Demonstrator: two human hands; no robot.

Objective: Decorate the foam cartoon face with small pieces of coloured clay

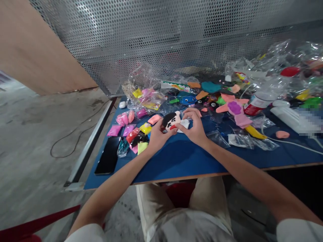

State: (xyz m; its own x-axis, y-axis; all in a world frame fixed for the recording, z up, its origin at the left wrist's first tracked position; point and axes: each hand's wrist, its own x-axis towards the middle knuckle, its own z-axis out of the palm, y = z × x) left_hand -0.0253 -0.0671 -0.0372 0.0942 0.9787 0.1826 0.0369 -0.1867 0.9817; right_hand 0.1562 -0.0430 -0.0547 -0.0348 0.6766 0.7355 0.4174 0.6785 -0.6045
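Observation:
A modelling-clay face (172, 121) with black hair, dark brows and a red mouth is held up over the blue table. My left hand (158, 136) grips its left side, thumb on the front near the lower edge. My right hand (194, 127) closes on the face's right side, thumb by the red mouth. Just behind the face, a piece of white clay (185, 125) shows in part. Small packets of coloured clay lie left of my left hand, among them a yellow packet (145, 128) and a black packet (139, 138).
A black phone (108, 156) lies at the left edge of the blue table (174, 164). Clear wrappers and clay shapes crowd the back, with a bottle (258, 102) and a white power strip (295, 119) to the right. A perforated metal panel (161, 40) stands behind.

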